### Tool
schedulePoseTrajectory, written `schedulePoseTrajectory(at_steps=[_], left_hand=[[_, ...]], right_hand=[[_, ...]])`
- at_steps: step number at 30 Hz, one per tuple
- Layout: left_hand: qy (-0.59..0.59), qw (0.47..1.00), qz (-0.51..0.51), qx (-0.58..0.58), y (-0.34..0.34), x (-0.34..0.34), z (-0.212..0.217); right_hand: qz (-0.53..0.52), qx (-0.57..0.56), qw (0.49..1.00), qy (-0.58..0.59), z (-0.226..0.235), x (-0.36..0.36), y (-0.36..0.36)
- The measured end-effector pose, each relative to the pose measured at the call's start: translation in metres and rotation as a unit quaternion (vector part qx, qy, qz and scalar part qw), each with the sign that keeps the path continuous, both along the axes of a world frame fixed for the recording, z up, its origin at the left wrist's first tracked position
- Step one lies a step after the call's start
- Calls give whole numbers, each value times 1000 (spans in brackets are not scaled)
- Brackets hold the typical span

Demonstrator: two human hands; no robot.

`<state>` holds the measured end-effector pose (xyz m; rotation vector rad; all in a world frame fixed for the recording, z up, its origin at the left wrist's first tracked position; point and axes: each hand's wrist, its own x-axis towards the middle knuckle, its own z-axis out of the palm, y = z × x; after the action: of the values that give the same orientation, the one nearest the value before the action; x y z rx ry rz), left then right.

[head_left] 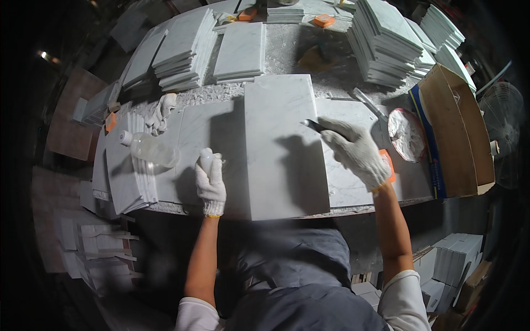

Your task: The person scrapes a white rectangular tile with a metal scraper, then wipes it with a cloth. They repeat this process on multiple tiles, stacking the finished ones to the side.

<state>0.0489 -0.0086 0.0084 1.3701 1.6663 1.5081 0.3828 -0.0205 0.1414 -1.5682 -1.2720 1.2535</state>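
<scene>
A white marble-like tile [281, 171] with grey veins lies in front of me on other tiles. My right hand [356, 151], in a white knit glove, is closed round a slim dark tool with a pale tip [312, 125]; its exact kind is unclear. The tool reaches over the tile's right edge. Left of the tile, my gloved left hand [211, 185] is closed on a small white rounded object [206, 158], mostly hidden by the fingers. A clear plastic bottle [154, 150] with a white cap lies tilted beyond that hand.
Tile stacks [185, 49] rise at the far left, with taller ones [383, 44] at the far right. A round tub of white paste [407, 135] and a cardboard box [455, 135] stand on the right. A crumpled cloth [162, 113] and orange blocks [324, 21] lie about.
</scene>
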Motion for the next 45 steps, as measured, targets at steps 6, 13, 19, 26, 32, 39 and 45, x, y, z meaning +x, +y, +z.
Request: schedulePoseTrajectory(at_steps=[6,13,19,26,32,39,45], left_hand=[[-25,1000,-6,-1,1,2,1],[-73,997,-13,-23,0,4,3],[-38,999,-7,4,2,3,0],[-44,999,-10,3,1,3,-3],[-37,999,-15,10,3,1,-5],[-56,998,-11,10,3,5,-2],[-50,999,-11,-1,3,4,-2]], right_hand=[[73,190,970,-134,-20,-51,38],[80,250,946,-192,-27,-78,43],[98,305,890,-323,-22,-76,37],[119,152,965,-175,2,-58,23],[144,170,958,-182,-2,-59,31],[151,198,947,-203,-20,-66,47],[129,256,927,-240,-33,-73,59]])
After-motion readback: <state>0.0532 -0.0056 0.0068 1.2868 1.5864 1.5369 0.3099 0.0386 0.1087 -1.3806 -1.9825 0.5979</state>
